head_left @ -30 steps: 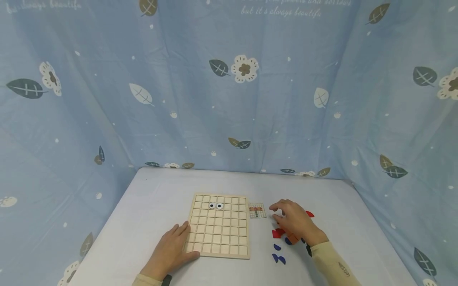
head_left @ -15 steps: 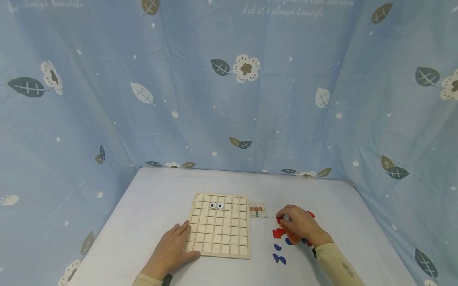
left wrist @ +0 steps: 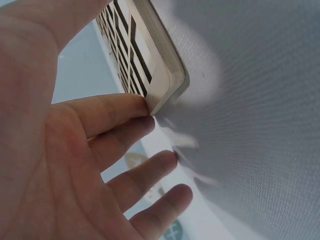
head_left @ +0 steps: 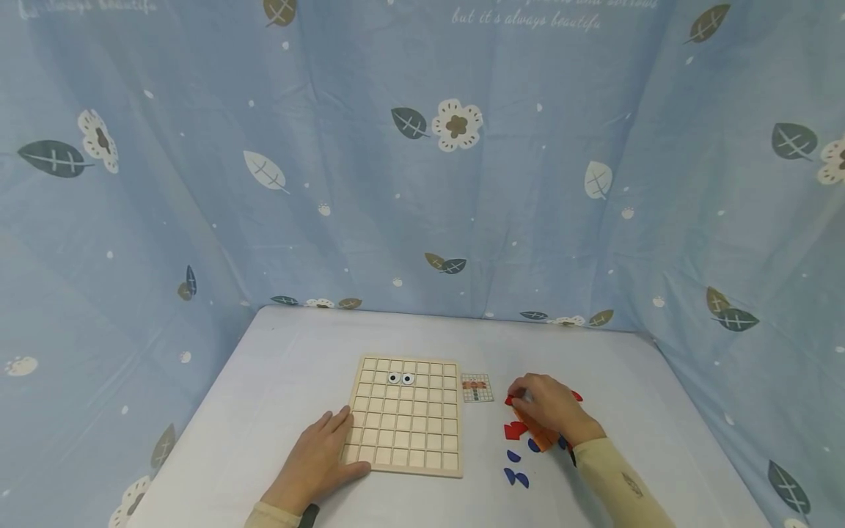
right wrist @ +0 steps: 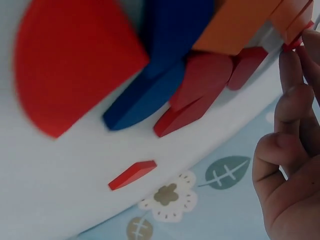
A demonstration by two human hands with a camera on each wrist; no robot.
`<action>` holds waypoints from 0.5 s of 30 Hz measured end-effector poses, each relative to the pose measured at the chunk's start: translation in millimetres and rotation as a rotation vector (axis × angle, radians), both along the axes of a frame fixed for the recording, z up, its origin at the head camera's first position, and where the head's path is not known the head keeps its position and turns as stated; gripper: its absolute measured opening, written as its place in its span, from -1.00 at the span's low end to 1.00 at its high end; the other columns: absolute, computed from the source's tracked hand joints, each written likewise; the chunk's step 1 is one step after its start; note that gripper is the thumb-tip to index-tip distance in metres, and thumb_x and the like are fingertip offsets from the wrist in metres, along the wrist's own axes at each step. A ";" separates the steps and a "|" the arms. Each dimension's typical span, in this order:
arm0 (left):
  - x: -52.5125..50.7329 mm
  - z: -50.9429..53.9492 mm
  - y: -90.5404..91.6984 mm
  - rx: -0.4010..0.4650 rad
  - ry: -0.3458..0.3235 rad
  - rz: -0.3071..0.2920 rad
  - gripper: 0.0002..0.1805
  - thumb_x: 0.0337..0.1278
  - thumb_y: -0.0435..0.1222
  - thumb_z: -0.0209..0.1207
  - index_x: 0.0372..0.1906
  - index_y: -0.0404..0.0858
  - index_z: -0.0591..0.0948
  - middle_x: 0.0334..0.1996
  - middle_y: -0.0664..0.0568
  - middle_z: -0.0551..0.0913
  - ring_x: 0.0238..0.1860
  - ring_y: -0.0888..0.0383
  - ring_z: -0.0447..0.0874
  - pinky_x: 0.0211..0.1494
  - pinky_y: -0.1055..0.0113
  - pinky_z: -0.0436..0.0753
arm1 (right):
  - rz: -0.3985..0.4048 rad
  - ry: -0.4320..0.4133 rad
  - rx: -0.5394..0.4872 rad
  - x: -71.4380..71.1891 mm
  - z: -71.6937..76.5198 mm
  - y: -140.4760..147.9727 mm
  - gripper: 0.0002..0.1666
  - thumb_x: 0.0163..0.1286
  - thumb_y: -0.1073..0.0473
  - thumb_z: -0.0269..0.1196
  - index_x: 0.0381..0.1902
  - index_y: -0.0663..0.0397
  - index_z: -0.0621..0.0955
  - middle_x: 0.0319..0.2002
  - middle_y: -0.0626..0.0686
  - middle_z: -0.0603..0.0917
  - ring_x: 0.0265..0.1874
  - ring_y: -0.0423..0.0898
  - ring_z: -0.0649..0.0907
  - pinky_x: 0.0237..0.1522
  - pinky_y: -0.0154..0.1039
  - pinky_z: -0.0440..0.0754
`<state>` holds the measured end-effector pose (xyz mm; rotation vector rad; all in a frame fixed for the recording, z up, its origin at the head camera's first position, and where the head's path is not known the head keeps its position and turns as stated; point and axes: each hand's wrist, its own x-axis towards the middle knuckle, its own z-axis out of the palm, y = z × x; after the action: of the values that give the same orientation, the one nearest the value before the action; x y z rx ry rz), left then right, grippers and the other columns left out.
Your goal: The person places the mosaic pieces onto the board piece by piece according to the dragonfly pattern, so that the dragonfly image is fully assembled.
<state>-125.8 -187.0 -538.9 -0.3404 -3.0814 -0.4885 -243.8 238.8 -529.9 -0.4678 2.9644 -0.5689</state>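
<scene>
While a red piece (head_left: pixel 509 400) is being pinched by the right hand (head_left: pixel 546 404), the left hand (head_left: pixel 318 460) is being held outspread.

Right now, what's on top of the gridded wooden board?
Two eye tiles sit side by side toward the far edge of the board. The left hand touches its left side. The cells beneath the tiles are covered, so can't be seen.
</scene>
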 end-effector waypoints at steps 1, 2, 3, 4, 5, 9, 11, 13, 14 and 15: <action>0.1 0.0 -0.1 0.000 0.001 -0.001 0.08 -0.12 0.27 0.43 0.33 -0.47 0.49 0.39 -0.25 0.45 0.35 -0.34 0.41 0.38 -0.20 0.43 | -0.005 0.002 -0.001 0.1 0.0 -1.6 -0.84 0.26 0.12 0.47 -0.19 -0.10 0.77 -0.35 -0.22 0.66 -0.27 -0.16 0.62 -0.03 -0.02 0.74; 0.3 0.2 0.0 0.003 0.002 -0.002 0.07 -0.12 0.27 0.43 0.33 -0.47 0.49 0.39 -0.25 0.45 0.35 -0.34 0.41 0.38 -0.20 0.43 | -0.009 0.005 -0.001 -0.2 -0.4 -3.3 -0.83 0.26 0.11 0.47 -0.18 -0.10 0.76 -0.36 -0.21 0.66 -0.28 -0.16 0.61 -0.05 -0.02 0.74; 0.6 0.4 0.1 0.006 0.002 -0.003 0.07 -0.12 0.27 0.43 0.33 -0.47 0.49 0.39 -0.26 0.45 0.35 -0.34 0.41 0.38 -0.20 0.43 | -0.013 0.008 0.001 -0.6 -0.9 -4.9 -0.82 0.26 0.10 0.47 -0.17 -0.10 0.76 -0.36 -0.20 0.66 -0.29 -0.16 0.61 -0.06 -0.03 0.74; 0.8 0.7 0.3 0.010 0.003 -0.005 0.07 -0.12 0.26 0.44 0.32 -0.48 0.49 0.38 -0.26 0.45 0.34 -0.34 0.41 0.38 -0.20 0.43 | -0.018 0.010 0.005 -1.0 -1.6 -6.5 -0.81 0.26 0.08 0.47 -0.17 -0.10 0.76 -0.36 -0.19 0.67 -0.30 -0.16 0.61 -0.06 -0.03 0.74; 1.1 1.1 0.4 0.015 0.004 -0.006 0.07 -0.12 0.26 0.44 0.32 -0.48 0.49 0.38 -0.27 0.45 0.34 -0.34 0.41 0.38 -0.20 0.43 | -0.024 0.010 0.012 -1.5 -2.3 -8.0 -0.81 0.26 0.07 0.47 -0.17 -0.11 0.76 -0.37 -0.19 0.67 -0.31 -0.16 0.60 -0.08 -0.04 0.74; 1.3 1.8 0.6 0.016 0.006 -0.009 0.07 -0.12 0.25 0.44 0.32 -0.49 0.49 0.38 -0.27 0.45 0.34 -0.35 0.41 0.38 -0.20 0.43 | -0.047 0.007 0.030 -3.5 -5.3 -12.1 -0.80 0.26 0.00 0.48 -0.20 -0.11 0.76 -0.38 -0.18 0.67 -0.34 -0.16 0.59 -0.10 -0.07 0.74; 0.8 1.6 0.5 0.010 0.009 -0.007 0.07 -0.12 0.26 0.43 0.32 -0.49 0.50 0.38 -0.27 0.45 0.34 -0.35 0.41 0.38 -0.21 0.44 | -0.054 0.015 0.039 -3.9 -6.2 -13.1 -0.79 0.25 -0.02 0.48 -0.22 -0.09 0.76 -0.40 -0.18 0.66 -0.36 -0.16 0.59 -0.14 -0.08 0.74; 0.2 0.8 0.2 0.002 0.009 -0.006 0.08 -0.12 0.27 0.43 0.32 -0.49 0.50 0.38 -0.27 0.45 0.34 -0.35 0.41 0.38 -0.20 0.44 | -0.064 0.024 0.051 -3.7 -6.9 -13.8 -0.77 0.24 -0.05 0.49 -0.25 -0.08 0.75 -0.42 -0.18 0.65 -0.40 -0.17 0.57 -0.19 -0.12 0.74; 0.0 0.5 0.1 0.000 0.009 -0.005 0.08 -0.12 0.28 0.43 0.32 -0.49 0.50 0.38 -0.27 0.45 0.34 -0.35 0.41 0.38 -0.20 0.44 | -0.069 0.028 0.056 -3.4 -7.4 -14.0 -0.76 0.24 -0.06 0.49 -0.27 -0.08 0.74 -0.44 -0.18 0.64 -0.42 -0.17 0.56 -0.22 -0.15 0.73; -0.1 0.2 -0.1 -0.001 0.008 -0.005 0.09 -0.13 0.28 0.42 0.32 -0.49 0.50 0.38 -0.27 0.45 0.34 -0.35 0.41 0.38 -0.20 0.44 | -0.074 0.032 0.062 -3.1 -8.2 -14.2 -0.75 0.23 -0.07 0.49 -0.28 -0.08 0.73 -0.46 -0.18 0.62 -0.43 -0.17 0.55 -0.26 -0.18 0.72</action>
<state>-125.9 -187.1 -538.7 -0.3485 -3.0745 -0.4842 -246.9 224.6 -538.1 -0.3661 3.0312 -0.4784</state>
